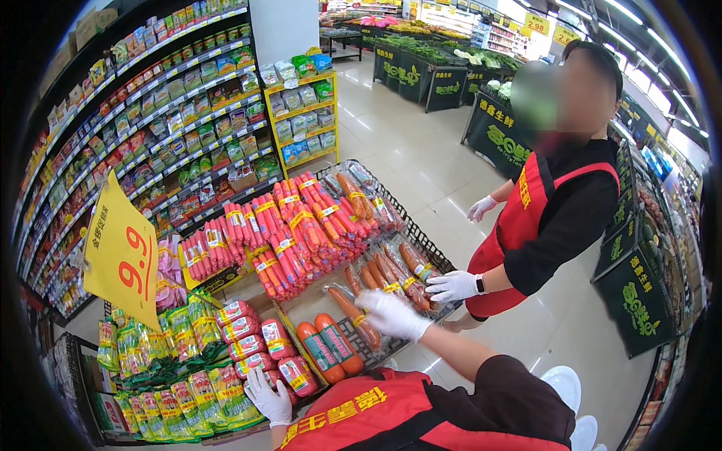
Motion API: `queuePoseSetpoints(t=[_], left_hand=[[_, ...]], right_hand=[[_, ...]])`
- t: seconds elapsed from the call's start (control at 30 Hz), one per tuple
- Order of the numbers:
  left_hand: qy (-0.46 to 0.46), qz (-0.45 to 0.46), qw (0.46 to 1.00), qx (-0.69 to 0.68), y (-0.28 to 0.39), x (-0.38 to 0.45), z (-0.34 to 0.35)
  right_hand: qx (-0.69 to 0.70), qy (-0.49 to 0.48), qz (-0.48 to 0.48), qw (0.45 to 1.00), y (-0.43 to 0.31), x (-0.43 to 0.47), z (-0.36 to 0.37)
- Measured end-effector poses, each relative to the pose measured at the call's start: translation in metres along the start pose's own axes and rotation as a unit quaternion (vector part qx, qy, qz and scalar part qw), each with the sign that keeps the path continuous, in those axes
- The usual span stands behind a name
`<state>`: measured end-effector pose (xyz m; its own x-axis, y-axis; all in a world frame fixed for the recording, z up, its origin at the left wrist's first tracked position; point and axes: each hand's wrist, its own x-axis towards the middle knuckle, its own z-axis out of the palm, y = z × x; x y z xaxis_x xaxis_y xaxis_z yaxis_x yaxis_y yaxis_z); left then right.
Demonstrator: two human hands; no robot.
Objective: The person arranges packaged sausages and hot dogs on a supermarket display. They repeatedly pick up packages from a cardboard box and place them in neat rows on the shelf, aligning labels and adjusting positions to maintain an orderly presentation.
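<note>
My left hand, in a white glove, rests with spread fingers on the short red packaged sausages, beside green-and-yellow sausage packets. My right hand, also gloved and slightly blurred, is over the near end of the long brown vacuum-packed sausages; its fingers are bent, and whether they grip a pack cannot be told. Between my hands lie two thick orange sausages with green labels. Bundles of thin pink sausages are heaped farther back.
A co-worker in a red apron stands at the right, one gloved hand on the long sausages. A yellow price sign rises at the left. Behind are stocked shelves, a yellow rack and vegetable stands. Black crate edges border the display.
</note>
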<state>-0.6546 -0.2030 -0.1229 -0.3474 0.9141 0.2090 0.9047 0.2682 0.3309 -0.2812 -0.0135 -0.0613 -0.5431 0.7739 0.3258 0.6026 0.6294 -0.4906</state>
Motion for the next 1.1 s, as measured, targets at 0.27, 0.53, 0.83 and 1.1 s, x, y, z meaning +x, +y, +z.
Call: queuePoseSetpoints(t=[0.27, 0.53, 0.83, 1.1], left_hand=[[-0.005, 0.011, 1.000, 0.003, -0.009, 0.001, 0.003], [0.001, 0.009, 1.000, -0.003, -0.002, 0.000, 0.000], [0.003, 0.014, 1.000, -0.011, -0.005, 0.002, -0.003], [-0.008, -0.011, 1.000, -0.007, -0.003, 0.002, -0.001]], right_hand=[[0.010, -0.047, 0.159, 0.986, -0.035, -0.067, 0.108], [-0.036, -0.067, 0.133, 0.988, -0.032, -0.064, 0.116], [-0.038, -0.068, 0.142, 0.987, -0.038, -0.060, 0.111], [-0.031, -0.050, 0.130, 0.990, -0.027, -0.062, 0.121]])
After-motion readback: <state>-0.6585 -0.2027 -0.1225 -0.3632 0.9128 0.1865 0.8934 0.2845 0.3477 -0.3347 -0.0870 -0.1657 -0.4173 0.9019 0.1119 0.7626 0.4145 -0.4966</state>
